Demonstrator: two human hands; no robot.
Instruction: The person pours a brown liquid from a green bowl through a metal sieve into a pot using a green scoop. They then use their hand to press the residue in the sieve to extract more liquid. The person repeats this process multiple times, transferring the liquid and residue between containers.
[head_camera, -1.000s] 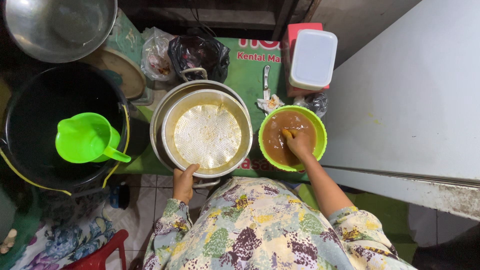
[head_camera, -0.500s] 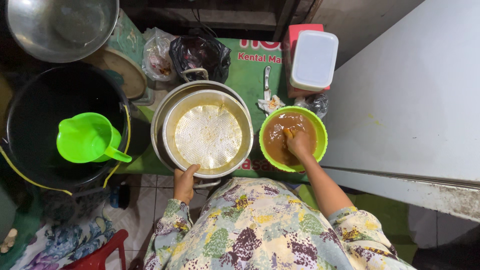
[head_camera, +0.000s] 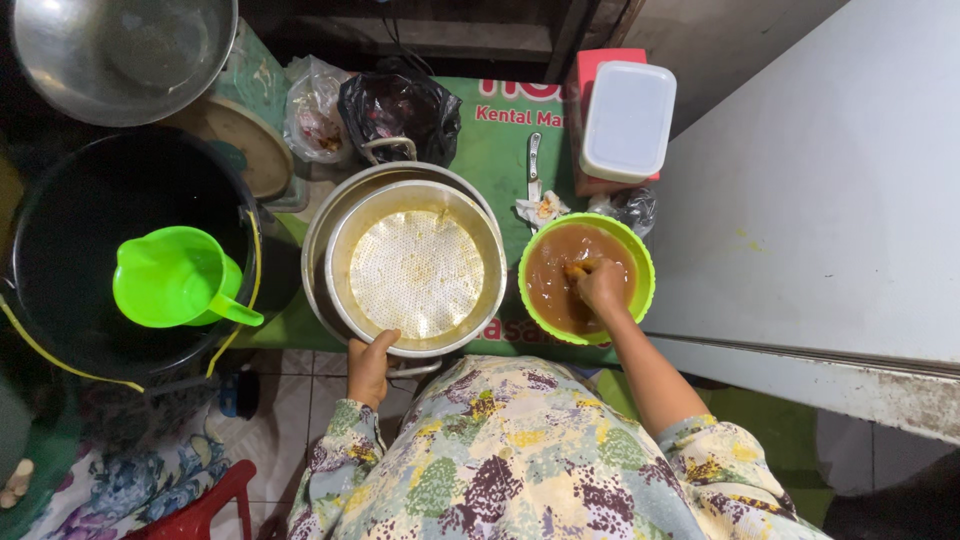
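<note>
Two vessels: perforated metal pan (head_camera: 417, 270), sauce-filled green bowl (head_camera: 640, 268).

The metal strainer pan (head_camera: 416, 270) is dull, scuffed steel with a perforated bottom. The green bowl (head_camera: 640, 262) is glossy plastic, holding a wet, shiny brown paste. At the worktop's left edge, the green jug (head_camera: 178, 277) is smooth plastic. The white box lid (head_camera: 628, 120) looks matt plastic.

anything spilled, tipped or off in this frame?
Nothing stands out. The green bowl sits upright, its brown liquid contained, with the right hand dipped in it. The left hand grips the rim of the metal strainer pan, which sits level. The green jug rests upright in the black tub.
</note>
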